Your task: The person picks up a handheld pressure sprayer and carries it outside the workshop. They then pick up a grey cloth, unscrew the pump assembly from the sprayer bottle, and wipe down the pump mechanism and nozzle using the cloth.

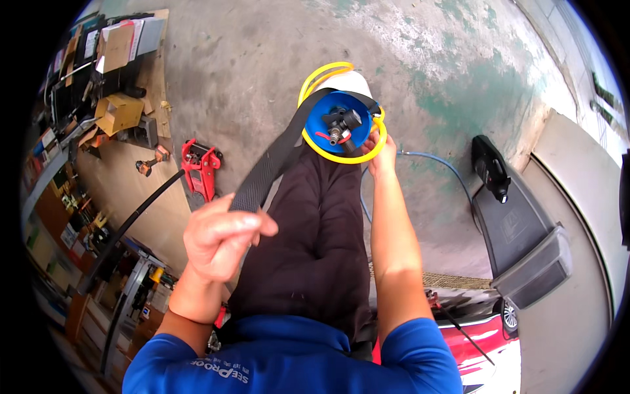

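Between the thumb and fingers of my left hand (pixel 219 239) is a black webbing strap (pixel 268 175). It runs up to a white container (pixel 352 81) below me and passes round behind its blue funnel-shaped top (pixel 315 120). In that blue top sit a round dark gauge or knob (pixel 351 118), a metal hose coupling (pixel 334 135) and red levers. A yellow hose (pixel 339 158) loops around the container. At its right side, my right hand (pixel 381 156) touches the hose and the blue rim; the hose partly hides the fingers, so its grip is unclear.
On the left are a red floor jack (pixel 199 170) with a long black handle, a cordless power tool (pixel 152 160) and cluttered shelving with a cardboard box (pixel 118 113). On the right, a blue hose (pixel 438 158), a black jug (pixel 489 167) and a grey plastic case (pixel 512 221).
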The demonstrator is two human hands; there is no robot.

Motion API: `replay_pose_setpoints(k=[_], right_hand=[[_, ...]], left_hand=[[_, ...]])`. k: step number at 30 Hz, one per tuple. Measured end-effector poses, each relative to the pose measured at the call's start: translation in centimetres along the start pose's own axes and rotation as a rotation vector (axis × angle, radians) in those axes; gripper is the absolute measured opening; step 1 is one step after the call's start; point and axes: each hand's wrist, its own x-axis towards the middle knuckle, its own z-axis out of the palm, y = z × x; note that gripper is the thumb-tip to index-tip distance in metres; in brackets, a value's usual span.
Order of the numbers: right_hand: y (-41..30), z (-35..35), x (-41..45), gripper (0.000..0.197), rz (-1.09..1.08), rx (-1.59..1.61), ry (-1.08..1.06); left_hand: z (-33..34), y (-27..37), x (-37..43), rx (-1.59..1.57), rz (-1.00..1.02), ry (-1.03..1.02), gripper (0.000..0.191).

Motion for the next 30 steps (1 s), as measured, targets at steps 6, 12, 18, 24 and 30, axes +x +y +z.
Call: replay_pose_setpoints(k=[6,12,18,24,30], right_hand=[[-2.4,-0.8,-7.7,0.035,-0.151,-0.095,0.155],[-5.8,1.0,-9.8,0.026,-0.38,-0.238,0.137],[-6.4,5.0,-13.7,0.02,-0.723,-0.534,0.104],[-6.3,8.1,-14.6,0.022,-0.719,-0.652,0.133],[-6.1,11.9,-10.8,0.032,0.03,-0.551,0.13]], left_hand=[[-4.0,-3.0,3.4,0.415,0.071,0.221,0.028],[-11.0,-11.9,5.5,0.472,-0.254,0.428,0.026],[-9.2,-23.3,-2.0,0.806,-0.705,0.324,0.054],[1.6,-24.4,-4.5,0.398,-0.761,0.245,0.059],[6.2,-28.0,-2.2,-0.208,-0.776,0.342,0.067]])
